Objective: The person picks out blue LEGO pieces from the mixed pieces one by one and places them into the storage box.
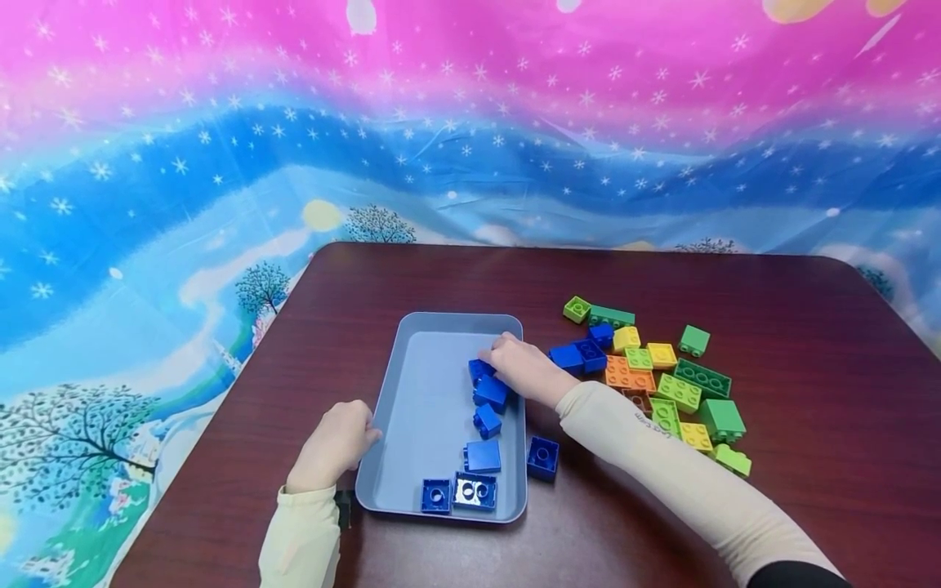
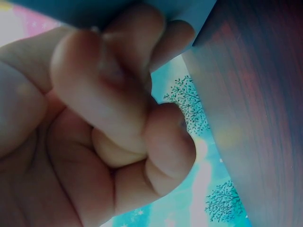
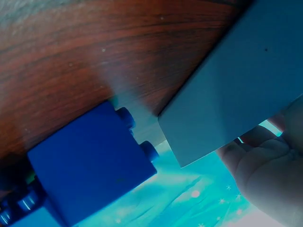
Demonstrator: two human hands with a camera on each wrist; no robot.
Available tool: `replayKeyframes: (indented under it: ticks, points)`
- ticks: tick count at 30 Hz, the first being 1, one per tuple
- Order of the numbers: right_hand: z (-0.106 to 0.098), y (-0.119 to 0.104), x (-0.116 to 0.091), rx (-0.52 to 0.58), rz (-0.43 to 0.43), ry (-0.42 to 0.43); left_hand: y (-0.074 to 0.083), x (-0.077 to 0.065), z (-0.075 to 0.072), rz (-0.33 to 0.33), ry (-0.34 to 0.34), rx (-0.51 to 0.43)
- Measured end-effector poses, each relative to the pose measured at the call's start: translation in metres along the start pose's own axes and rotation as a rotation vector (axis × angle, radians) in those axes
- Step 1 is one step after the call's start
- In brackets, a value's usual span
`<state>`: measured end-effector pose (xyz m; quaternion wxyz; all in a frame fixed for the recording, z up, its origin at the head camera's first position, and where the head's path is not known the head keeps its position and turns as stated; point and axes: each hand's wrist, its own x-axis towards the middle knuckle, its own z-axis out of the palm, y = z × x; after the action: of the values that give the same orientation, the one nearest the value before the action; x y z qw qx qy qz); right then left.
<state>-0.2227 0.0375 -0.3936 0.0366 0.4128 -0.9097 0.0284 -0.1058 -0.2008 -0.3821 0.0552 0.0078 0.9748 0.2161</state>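
Note:
A grey-blue tray (image 1: pixel 419 392) lies on the table. My left hand (image 1: pixel 334 441) grips its left rim, thumb at the edge and fingers curled beneath; the left wrist view shows those curled fingers (image 2: pixel 118 90) against the tray. My right hand (image 1: pixel 525 367) reaches over the right rim and holds a blue brick (image 1: pixel 479 371) at the far end of a row inside. Its fingertips are partly hidden behind the tray wall (image 3: pixel 227 94) in the right wrist view. Nearer me in the tray lie more blue bricks, including a tilted one (image 1: pixel 491 394) and a hollow-side-up one (image 1: pixel 474 492).
Outside the tray's right wall sits a single blue brick (image 1: pixel 542 457). Farther right, a loose pile holds blue bricks (image 1: pixel 566 359), orange (image 1: pixel 625 374), yellow (image 1: pixel 662 355) and green bricks (image 1: pixel 724 420). A patterned cloth (image 1: pixel 470 163) hangs behind the table (image 1: pixel 367 278).

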Motion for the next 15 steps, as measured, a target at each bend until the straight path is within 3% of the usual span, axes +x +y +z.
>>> replayKeyframes:
  ticks: [15]
  points:
    - [0.0009, 0.0012, -0.0051, 0.101, -0.001, 0.014, 0.0004, -0.0006, 0.0025, -0.015, -0.001, 0.006]
